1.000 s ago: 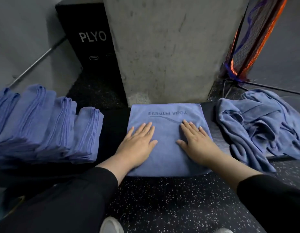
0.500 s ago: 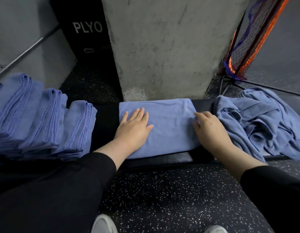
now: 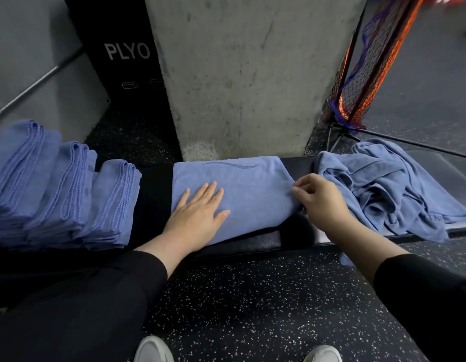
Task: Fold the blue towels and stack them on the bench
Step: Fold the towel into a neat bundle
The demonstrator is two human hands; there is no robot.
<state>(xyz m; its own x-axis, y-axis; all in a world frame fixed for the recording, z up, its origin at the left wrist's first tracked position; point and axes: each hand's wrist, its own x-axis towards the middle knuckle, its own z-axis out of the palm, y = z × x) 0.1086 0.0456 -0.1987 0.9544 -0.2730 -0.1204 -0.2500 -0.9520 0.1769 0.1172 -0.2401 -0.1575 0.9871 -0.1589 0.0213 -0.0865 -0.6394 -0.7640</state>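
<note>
On the bench [image 3: 252, 246]:
Towel [image 3: 247, 189]: folded flat.
Left hand [image 3: 195, 215]: fingers straight, pressing towel.
Right hand [image 3: 322, 202]: pinching towel's right edge.

On the bench [image 3: 255, 245], folded stacks [image 3: 62, 189] lie left, one towel [image 3: 247, 194] centre, a heap [image 3: 388, 186] right.

Counts on and around the table

One folded towel [image 3: 242, 194] under two hands [image 3: 198, 218] [image 3: 323, 205]; three leaning stacks of folded towels [image 3: 57, 189]; one crumpled heap [image 3: 388, 189], its number unclear; one PLYO box [image 3: 127, 64]; two white shoes [image 3: 153, 350].
</note>
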